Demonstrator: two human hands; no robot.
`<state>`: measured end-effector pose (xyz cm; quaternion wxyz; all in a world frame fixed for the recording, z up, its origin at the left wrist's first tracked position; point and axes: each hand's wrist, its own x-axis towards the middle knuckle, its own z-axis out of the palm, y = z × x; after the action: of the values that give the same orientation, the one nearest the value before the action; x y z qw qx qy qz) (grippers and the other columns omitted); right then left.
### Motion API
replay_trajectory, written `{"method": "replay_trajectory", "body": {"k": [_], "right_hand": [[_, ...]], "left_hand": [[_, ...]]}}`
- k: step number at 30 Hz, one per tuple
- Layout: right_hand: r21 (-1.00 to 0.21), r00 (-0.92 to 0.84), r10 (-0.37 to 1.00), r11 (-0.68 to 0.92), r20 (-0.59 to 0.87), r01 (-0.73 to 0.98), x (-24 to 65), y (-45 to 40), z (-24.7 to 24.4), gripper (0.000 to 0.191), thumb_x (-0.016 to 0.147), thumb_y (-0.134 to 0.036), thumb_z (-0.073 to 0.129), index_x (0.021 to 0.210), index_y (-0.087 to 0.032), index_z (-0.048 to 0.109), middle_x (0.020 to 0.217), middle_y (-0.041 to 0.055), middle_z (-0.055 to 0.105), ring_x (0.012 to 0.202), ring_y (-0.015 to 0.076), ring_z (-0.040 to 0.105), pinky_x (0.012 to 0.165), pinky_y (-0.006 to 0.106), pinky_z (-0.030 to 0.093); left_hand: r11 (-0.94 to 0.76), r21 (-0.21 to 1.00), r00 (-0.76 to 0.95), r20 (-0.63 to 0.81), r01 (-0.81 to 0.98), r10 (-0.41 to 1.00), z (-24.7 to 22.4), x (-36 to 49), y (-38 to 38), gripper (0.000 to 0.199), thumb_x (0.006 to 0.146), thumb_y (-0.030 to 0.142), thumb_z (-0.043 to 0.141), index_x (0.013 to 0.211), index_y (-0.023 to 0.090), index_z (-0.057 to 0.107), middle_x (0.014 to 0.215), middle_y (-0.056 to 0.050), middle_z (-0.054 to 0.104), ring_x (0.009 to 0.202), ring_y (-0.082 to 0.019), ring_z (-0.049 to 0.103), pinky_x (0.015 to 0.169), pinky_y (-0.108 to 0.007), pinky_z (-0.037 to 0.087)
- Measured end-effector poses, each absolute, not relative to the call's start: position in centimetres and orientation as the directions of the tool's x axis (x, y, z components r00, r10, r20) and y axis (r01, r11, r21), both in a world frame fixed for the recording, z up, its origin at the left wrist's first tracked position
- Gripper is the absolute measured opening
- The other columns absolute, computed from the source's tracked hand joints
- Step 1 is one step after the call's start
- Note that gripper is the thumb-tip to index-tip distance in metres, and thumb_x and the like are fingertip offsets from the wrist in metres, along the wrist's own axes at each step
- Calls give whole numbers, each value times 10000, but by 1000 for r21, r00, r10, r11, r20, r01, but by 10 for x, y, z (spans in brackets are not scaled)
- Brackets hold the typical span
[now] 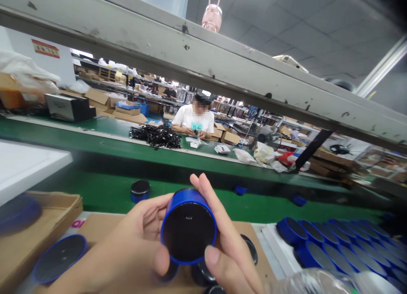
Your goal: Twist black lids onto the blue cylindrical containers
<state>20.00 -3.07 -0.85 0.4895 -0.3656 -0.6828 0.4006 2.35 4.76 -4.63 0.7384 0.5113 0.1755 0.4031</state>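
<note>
The cylinder (188,226) is seen to be bright blue on its wall, with a glossy black end face. The tray units (330,243) are noted as the same blue with grey faces. The conveyor belt (127,188) is recorded as green. The cartons (19,239) are brown. A pink bottle (212,12) is observed on the grey, black-flecked shelf (159,44). A white shirt (190,118) is worn by the co-worker.
</note>
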Motion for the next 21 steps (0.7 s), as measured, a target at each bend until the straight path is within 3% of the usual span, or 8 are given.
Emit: {"method": "replay_trajectory", "body": {"k": [3,5,9,14,19,21], "right_hand": [[-905,-233,897,409,375,119,200,-30,-9,496,1003,-468,470,1468,-550,318,1592,-247,284,1511,45,181,1188,111,148],[-906,-213,901,407,378,113,199,-31,-9,466,1003,-494,472,1453,-543,356,1582,-256,300,1506,28,187,1169,71,151],[-883,-130,892,449,434,135,195,-32,-10,426,1008,-492,461,1432,-506,428,1553,-205,392,1464,92,340,1204,156,221],[-792,-80,817,573,571,210,189,-27,-13,375,1010,-351,487,1365,-456,549,1487,-149,508,1415,114,431,1190,199,305],[-734,-24,763,629,646,257,184,-25,-15,449,907,-175,556,1266,-428,651,1396,-125,604,1335,127,531,1151,209,382],[-721,-7,751,637,660,274,182,-25,-14,459,876,-148,571,1222,-428,682,1359,-122,633,1295,130,569,1133,213,411]], "left_hand": [[162,887,632,170,-432,756,-46,23,48,886,410,492,967,1228,322,673,1187,-42,735,1211,-309,630,1041,-367,514],[167,873,641,194,-457,742,-49,22,47,815,427,425,980,1186,332,697,1131,-28,756,1175,-281,657,1008,-324,532],[130,846,543,207,-517,814,-63,18,46,820,399,362,996,1164,320,704,1138,-26,760,1152,-257,675,905,-221,564],[106,824,564,282,-557,776,-56,20,40,709,495,280,980,1149,337,712,1160,-39,748,1131,-262,685,992,-347,536],[165,872,421,51,-461,906,-35,21,22,684,418,305,997,1050,328,736,1189,-1,741,1183,-232,661,1001,-304,526],[134,891,373,42,-433,927,-34,21,18,729,394,340,999,1066,319,718,1249,-10,719,1213,-227,645,1004,-291,526]]}}
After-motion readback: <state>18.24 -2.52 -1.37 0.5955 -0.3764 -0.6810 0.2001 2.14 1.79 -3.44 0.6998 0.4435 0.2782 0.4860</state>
